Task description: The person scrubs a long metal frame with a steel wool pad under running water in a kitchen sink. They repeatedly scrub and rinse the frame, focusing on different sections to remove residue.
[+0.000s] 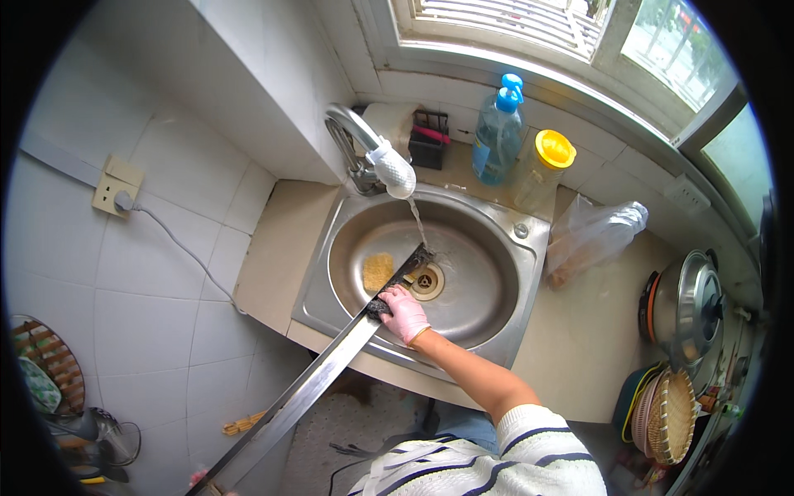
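Observation:
My right hand (404, 315), in a pink glove, grips a dark steel-wool scouring pad (377, 307) against a long metal strip (322, 372). The strip slants from the lower left over the counter's front edge into the stainless-steel sink (490, 297). Its dark far end lies under water running from the faucet (394, 170), close to the drain (427, 281). A yellow sponge (378, 271) rests in the basin, left of the strip. Small pink patches show beside the strip's near end at the bottom edge; whether they are my left hand is unclear.
Behind the sink stand a blue pump bottle (498, 136) and a yellow-lidded clear jar (543, 167). A plastic bag (583, 242) and a lidded pot (688, 304) are on the right counter, with baskets (667, 415) nearer me. A plugged cord (180, 248) hangs along the left wall.

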Demonstrator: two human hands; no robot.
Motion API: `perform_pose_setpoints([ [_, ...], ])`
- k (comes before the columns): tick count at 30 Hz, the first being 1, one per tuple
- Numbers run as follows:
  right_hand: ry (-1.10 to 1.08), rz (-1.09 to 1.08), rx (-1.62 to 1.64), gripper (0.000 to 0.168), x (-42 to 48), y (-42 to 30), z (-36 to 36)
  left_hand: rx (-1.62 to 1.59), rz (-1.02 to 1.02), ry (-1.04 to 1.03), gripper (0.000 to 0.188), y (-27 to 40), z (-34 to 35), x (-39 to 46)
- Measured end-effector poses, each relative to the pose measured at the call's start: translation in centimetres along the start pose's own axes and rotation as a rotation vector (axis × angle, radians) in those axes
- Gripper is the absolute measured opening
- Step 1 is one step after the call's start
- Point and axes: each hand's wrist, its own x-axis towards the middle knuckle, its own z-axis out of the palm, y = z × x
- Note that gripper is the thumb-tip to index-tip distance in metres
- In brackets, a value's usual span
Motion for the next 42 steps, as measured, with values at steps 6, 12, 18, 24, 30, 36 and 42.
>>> perform_pose_setpoints([
  [6,0.015,0.025,0.065,0.036,0.3,-0.3,0.3,-0.226,-0.397,-0.111,0.038,-2.3,1.7,-5.0],
  [12,-0.039,-0.044,0.428,0.030,-0.7,-1.5,-0.2,-0.004,-0.237,-0.278,0.036,-9.7,0.3,-1.9],
  [18,0.448,0.519,0.657,0.031,2.3,7.2,-3.6,0.102,-0.104,-0.302,0.038,-7.7,0.8,-0.8],
  [24,0.230,0.404,0.174,0.035,4.4,13.5,-3.3,0.069,-0.087,-0.266,0.038,-8.1,0.0,1.0],
  [30,0.002,0.142,-0.300,0.025,5.1,12.3,-1.5,0.070,-0.137,-0.329,0.035,-7.9,0.5,0.7],
  [36,0.031,0.238,-0.142,0.023,5.6,11.8,-1.1,0.097,-0.133,-0.282,0.034,-7.9,1.1,0.6],
  [42,0.276,0.622,0.400,0.033,5.0,14.5,-4.1,0.094,-0.123,-0.280,0.034,-7.7,2.6,0.6],
])
